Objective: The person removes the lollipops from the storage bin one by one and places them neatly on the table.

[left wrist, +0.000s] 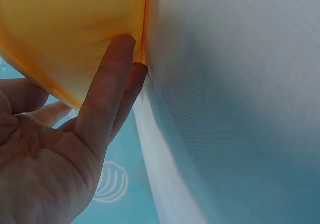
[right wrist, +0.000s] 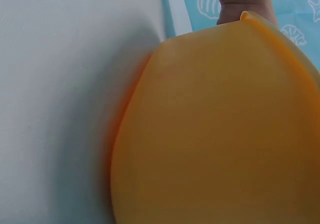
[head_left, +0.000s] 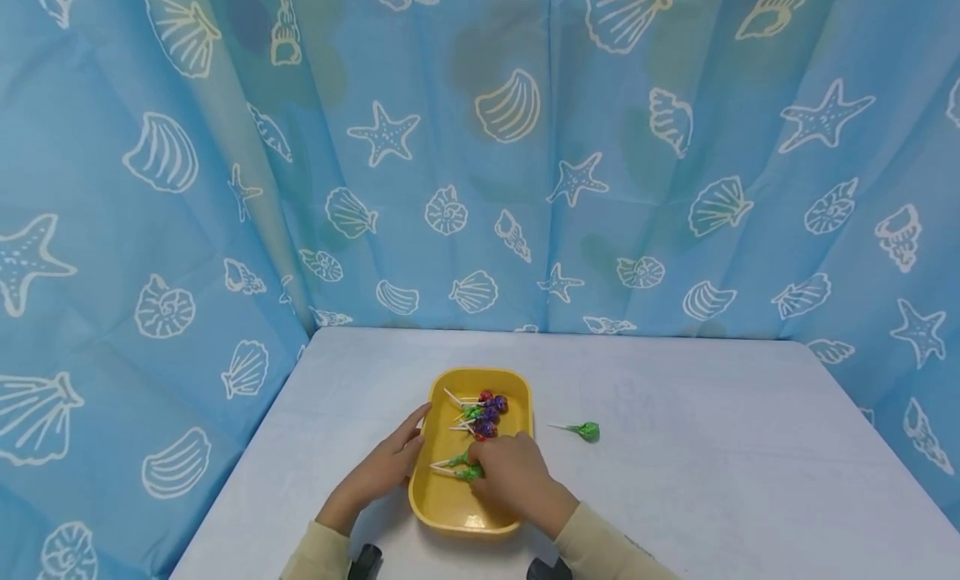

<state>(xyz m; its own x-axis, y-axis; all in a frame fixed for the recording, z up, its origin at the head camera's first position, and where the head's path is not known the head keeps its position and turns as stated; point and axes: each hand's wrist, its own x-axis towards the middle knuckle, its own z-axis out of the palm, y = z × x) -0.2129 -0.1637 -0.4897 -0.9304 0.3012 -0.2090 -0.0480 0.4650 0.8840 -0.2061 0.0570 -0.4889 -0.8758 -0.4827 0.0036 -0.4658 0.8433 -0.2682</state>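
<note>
Lollipops fill the far half of the yellow tray (head_left: pixel 517 397) that sits on the white table (head_left: pixel 712 480) in front of me. I count two green-wrapped ones (head_left: pixel 459 467) lying side by side near the tray's middle, sticks pointing left, right where my right hand (head_left: pixel 513 476) reaches in. Its fingers curl down over their heads, but I cannot tell whether they actually pinch one. Behind them sits a cluster (head_left: pixel 486 413) of red, purple and green heads; the exact number there is too tangled to count. One more green lollipop (head_left: pixel 585 431) lies alone on the table, just right of the tray. My left hand (head_left: pixel 390 463) rests flat against the tray's left wall, fingers (left wrist: pixel 107 94) straight and touching its outer side, holding nothing.
</note>
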